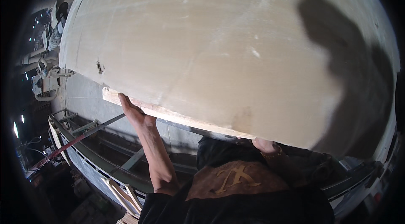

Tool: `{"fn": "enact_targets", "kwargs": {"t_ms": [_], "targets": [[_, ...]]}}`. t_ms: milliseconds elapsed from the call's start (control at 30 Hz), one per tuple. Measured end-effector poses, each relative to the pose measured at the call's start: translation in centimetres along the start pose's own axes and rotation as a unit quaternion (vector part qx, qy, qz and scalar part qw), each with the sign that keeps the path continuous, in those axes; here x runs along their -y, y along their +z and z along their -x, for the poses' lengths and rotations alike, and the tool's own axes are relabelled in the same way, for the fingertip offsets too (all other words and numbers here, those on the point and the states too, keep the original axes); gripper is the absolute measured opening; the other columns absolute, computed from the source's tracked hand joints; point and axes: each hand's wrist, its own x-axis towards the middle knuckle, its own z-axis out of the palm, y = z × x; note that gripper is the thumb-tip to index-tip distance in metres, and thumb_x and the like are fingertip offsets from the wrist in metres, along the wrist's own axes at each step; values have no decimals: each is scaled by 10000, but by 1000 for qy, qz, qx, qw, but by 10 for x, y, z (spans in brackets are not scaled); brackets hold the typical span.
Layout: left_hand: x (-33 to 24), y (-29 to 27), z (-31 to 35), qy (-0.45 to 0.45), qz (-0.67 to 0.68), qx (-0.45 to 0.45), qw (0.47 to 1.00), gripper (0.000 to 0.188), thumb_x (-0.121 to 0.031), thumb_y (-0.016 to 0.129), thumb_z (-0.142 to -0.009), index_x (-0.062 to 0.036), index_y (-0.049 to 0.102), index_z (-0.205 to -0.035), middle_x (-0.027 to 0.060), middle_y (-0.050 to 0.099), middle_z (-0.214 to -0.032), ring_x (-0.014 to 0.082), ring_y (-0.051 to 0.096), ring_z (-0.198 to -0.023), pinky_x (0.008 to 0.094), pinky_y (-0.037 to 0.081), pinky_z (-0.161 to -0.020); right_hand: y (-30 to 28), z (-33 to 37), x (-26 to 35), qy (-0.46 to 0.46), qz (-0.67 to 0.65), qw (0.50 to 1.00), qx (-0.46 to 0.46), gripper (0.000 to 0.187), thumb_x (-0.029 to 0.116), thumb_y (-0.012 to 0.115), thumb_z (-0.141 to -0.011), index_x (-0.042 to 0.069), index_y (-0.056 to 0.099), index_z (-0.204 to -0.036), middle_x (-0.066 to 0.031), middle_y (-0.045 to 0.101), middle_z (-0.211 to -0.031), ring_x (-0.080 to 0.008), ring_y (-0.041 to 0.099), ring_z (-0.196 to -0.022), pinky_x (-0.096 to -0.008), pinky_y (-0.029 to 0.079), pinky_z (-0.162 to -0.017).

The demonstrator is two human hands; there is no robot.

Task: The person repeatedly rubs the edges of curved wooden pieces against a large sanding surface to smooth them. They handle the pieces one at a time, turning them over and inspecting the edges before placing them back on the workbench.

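1. Left hand [134,112]: bare, no glove, no ring visible.
2. Left forearm [158,156]: bare to the elbow, where a dark sleeve [162,201] begins.
3. Right hand [263,144]: bare and only partly in view.
4. Bracelet [272,155]: thin, gold-coloured, beaded, around the right wrist.
5. Garment [236,207]: black, covering chest and shoulders.
6. Brown panel [236,179]: on the garment front, roughly diamond-shaped.
7. Emblem [236,177]: gold-coloured, crossed strokes, centred on the brown panel.

No packages, labels or screens discernible.
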Motion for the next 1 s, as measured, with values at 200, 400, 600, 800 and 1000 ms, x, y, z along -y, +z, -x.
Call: {"fn": "enact_targets", "kwargs": {"t_ms": [200, 400, 600, 800, 1000], "targets": [[-9, 13, -16, 1, 44, -76, 996, 485, -425, 391, -913, -79, 433, -1251, 106, 531, -1192, 302, 517, -1086, 478, 444, -901, 48, -14, -8, -23, -63, 997, 37, 376, 203, 558, -798, -24, 513, -1095, -126, 602, -853, -252, 601, -814, -402, 472, -782], [-63, -78, -42, 2, 138, -38, 990, 570, -496, 410, -886, -73, 411, -1268, 121, 519, -1211, 303, 514, -1085, 449, 432, -918, 176, 25, 25, -176, 47, 961, 206, 431, 77, 581, -768, -23, 458, -1169, -76, 541, -1104, -166, 511, -1030, -306, 385, -929], [-109, -143, 29, 236, 288, 105, 922, 554, -481, 393, -900, -93, 401, -1294, 106, 519, -1220, 279, 531, -1068, 426, 446, -905, 183, 29, 33, -37, 160, 843, 512, 754, 465, 642, -734, -47, 387, -1224, -85, 497, -1139, -142, 456, -1089, -284, 352, -949], [-103, -209, 186, 416, 292, 36, 861, 552, -464, 418, -897, -62, 431, -1276, 117, 496, -1250, 285, 499, -1113, 432, 410, -941, 239, 82, 2, -77, 519, 544, 655, 561, 235, 826, -555, -1, 545, -980, -68, 573, -901, -115, 537, -802, -255, 450, -703], [-54, -244, 372, 491, 272, -99, 822, 571, -466, 441, -888, -50, 410, -1278, 125, 507, -1225, 277, 511, -1088, 427, 411, -936, 290, 196, -138, -38, 515, 346, 783, 420, 255, 829, -545, 21, 568, -777, 3, 560, -687, -74, 509, -626, -214, 425, -573]]}}
